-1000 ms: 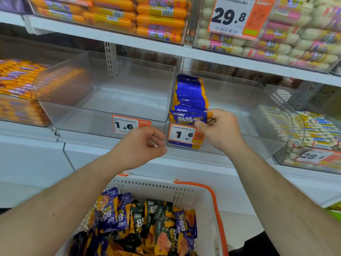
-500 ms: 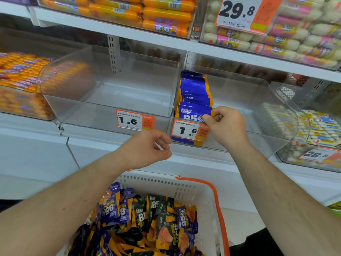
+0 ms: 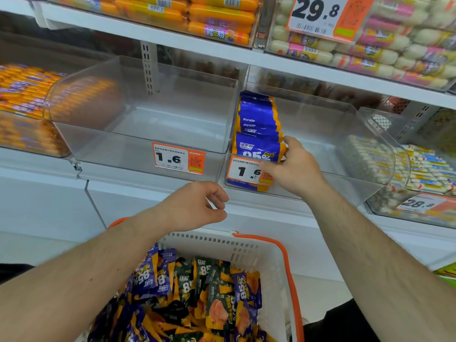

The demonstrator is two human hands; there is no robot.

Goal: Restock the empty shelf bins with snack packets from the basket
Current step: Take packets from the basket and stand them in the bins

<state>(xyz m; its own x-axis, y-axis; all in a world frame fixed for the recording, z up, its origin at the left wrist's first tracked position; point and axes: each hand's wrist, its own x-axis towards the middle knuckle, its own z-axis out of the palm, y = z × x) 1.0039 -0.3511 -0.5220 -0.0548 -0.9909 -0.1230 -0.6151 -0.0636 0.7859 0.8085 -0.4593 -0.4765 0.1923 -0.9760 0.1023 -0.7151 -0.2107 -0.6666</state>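
A row of blue-and-orange snack packets [image 3: 257,119] stands at the left side of the clear right bin [image 3: 328,144]. My right hand [image 3: 294,170] reaches over the bin's front wall. Its fingers touch the right edge of the front blue packet [image 3: 256,146] and its thumb lies across the 1.6 price tag [image 3: 243,171]. My left hand [image 3: 197,208] hovers loosely curled and holds nothing, above the white basket [image 3: 267,250]. A heap of purple, dark and orange packets [image 3: 197,294] fills the basket. The clear left bin [image 3: 148,117] holds nothing.
Orange sausage packs [image 3: 22,95] fill the bin at far left. White-wrapped snacks [image 3: 424,166] fill the bin at far right. The upper shelf [image 3: 172,33] carries orange sausages and pale pink-labelled ones behind a 29.8 tag. The basket has an orange handle [image 3: 287,265].
My right hand has set the blue packet upright at the front of the row and loosened its grip to a touch. My left hand has drifted slightly down.
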